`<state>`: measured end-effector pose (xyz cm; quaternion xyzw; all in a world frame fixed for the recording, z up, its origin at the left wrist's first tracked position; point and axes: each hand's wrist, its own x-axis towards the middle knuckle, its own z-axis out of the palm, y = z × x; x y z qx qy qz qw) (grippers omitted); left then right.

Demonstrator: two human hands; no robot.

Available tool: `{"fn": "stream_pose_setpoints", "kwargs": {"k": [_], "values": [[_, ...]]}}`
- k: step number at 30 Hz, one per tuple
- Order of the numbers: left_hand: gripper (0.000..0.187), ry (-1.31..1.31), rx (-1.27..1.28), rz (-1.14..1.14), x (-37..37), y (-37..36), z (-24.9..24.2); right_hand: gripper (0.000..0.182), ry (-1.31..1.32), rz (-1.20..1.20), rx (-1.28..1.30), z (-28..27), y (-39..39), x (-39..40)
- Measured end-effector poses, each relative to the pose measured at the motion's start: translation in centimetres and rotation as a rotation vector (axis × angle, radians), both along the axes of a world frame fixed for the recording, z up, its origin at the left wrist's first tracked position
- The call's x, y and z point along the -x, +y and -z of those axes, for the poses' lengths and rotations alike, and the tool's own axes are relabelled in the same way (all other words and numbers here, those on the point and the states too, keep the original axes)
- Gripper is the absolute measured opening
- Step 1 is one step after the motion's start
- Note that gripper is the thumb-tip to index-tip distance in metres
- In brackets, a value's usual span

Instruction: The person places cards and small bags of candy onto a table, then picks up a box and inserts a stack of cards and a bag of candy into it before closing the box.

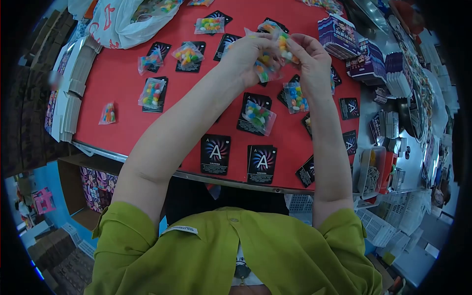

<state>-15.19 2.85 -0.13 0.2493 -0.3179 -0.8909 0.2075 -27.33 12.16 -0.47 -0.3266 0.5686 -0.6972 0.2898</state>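
Both hands are raised over the far middle of the red table (123, 88). My left hand (248, 56) has its fingers closed on small clear candy packets (268, 66) with colourful pieces inside. My right hand (309, 56) pinches another candy packet (284, 44) beside them. Below the hands, a packet (259, 117) lies on black cards (253, 101); another packet (296, 97) rests left of my right forearm. Two black card stacks marked A, one (215, 155) and the other (261, 164), lie near the front edge.
A white plastic bag (130, 22) of packets lies far left. White boxes (73, 93) line the left edge. Purple card stacks (339, 37) stand at the right, above a clear bin (371, 169). More packets on cards (188, 55) and one lone packet (108, 114) lie left.
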Motion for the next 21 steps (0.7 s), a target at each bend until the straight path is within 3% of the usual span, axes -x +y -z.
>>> {"fn": "stream_pose_setpoints", "kwargs": {"k": [4,7,9,10,11,13,14,16,19,21], "values": [[0.021,-0.065,0.056,-0.121,0.8,0.2,-0.5,0.023,0.090,0.046,0.045,1.3,-0.8,3.4],[0.028,-0.019,0.037,-0.072,0.3,-0.2,-0.6,0.023,0.203,0.155,0.041,3.1,-1.4,6.1],[0.030,-0.020,0.041,-0.108,0.1,-0.1,-0.5,0.027,0.339,0.095,-0.155,4.8,-1.7,7.4],[0.033,-0.023,0.048,-0.148,-0.1,0.0,-0.4,0.027,0.622,0.088,-0.364,5.4,-1.9,8.0],[0.033,-0.024,0.048,-0.148,-0.3,0.0,-0.4,0.027,0.622,0.088,-0.365,6.0,-1.8,8.6],[0.035,-0.088,0.064,-0.142,-1.1,0.5,-0.7,0.024,0.915,0.196,-0.594,3.7,-1.6,6.8],[0.035,-0.090,0.064,-0.134,-1.5,0.7,-0.8,0.024,0.911,0.203,-0.599,4.3,-1.7,7.0],[0.034,0.008,0.112,-0.152,-2.0,1.0,-0.9,0.023,0.376,-0.006,-0.306,5.2,-1.5,7.9],[0.034,0.055,-0.024,0.088,-3.1,1.1,-1.6,0.025,0.215,-0.059,-0.184,4.3,-0.3,7.7],[0.030,-0.003,-0.017,0.002,-2.6,3.1,-1.9,0.027,0.313,-0.035,-0.227,3.7,0.4,8.0]]}}
